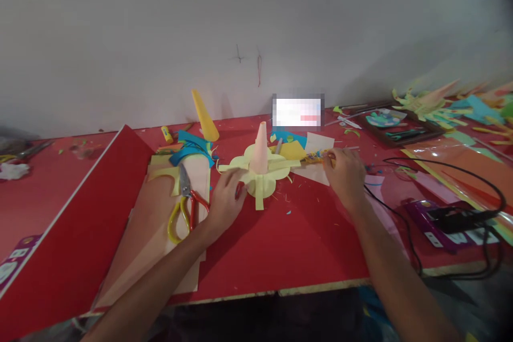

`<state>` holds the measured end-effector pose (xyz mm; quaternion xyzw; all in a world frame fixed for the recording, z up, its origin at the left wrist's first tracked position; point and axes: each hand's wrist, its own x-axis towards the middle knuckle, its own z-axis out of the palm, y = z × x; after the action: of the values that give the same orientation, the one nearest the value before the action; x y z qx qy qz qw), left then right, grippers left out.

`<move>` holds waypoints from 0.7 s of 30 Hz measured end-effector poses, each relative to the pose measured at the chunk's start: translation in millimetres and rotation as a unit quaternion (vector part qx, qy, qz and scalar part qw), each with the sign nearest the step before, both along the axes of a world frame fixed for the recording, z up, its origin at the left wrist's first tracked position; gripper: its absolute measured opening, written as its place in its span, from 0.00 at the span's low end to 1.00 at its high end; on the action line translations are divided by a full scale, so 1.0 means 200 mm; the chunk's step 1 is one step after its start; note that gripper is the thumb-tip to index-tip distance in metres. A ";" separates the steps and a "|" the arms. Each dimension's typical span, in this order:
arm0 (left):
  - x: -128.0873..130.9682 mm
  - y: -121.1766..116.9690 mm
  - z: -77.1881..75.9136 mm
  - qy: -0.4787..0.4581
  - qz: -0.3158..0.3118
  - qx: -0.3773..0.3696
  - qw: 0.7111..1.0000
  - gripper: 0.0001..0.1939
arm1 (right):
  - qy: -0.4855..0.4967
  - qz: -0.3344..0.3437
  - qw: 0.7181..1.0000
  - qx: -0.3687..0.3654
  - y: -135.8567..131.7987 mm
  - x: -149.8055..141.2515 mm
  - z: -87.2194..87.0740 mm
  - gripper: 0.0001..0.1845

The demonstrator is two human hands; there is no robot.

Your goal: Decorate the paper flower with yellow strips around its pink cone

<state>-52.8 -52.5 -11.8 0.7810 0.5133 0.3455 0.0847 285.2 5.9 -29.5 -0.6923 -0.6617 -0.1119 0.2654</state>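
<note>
A pale yellow-green paper flower (264, 189) with rounded petals and strips lies on the red table, and a pale pink paper cone (260, 152) stands upright at its middle. My left hand (227, 197) rests at the flower's left edge, its fingers bent but apart, with nothing visible in them. To the right of the flower, my right hand (345, 177) has its fingertips pinched together beside a yellow patterned strip (315, 157). What those fingertips hold, if anything, is hidden. Scissors (185, 184) with a yellow and a red handle lie left of my left hand.
A yellow cone (205, 120) stands behind blue paper pieces (194, 147). A red upright board (88, 224) borders the left side. On the right are a black cable (401, 222), a purple packet (430, 230) and a dark tray (401, 131). A grey-white wall (160, 53) stands behind.
</note>
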 end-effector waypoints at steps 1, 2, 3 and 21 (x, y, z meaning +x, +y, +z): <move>0.01 0.04 0.02 -0.052 0.025 -0.001 0.998 0.16 | 0.005 0.016 1.000 0.012 0.00 -0.02 0.00 0.17; 0.02 0.08 0.05 -0.092 0.038 -0.006 0.995 0.19 | 0.009 0.032 0.999 0.022 -0.01 -0.04 0.00 0.17; 0.04 0.14 0.07 -0.122 0.042 -0.014 0.992 0.24 | 0.012 0.047 0.998 0.029 -0.01 -0.06 0.01 0.16; -0.06 0.61 0.40 -0.348 -0.007 -0.013 0.937 0.13 | 0.033 0.150 0.988 0.026 -0.06 -0.21 -0.01 0.13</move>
<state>-64.1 70.3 67.4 0.6146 0.4505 0.5884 0.2705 243.7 -6.4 -30.8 -0.5814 -0.7458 -0.0647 0.3188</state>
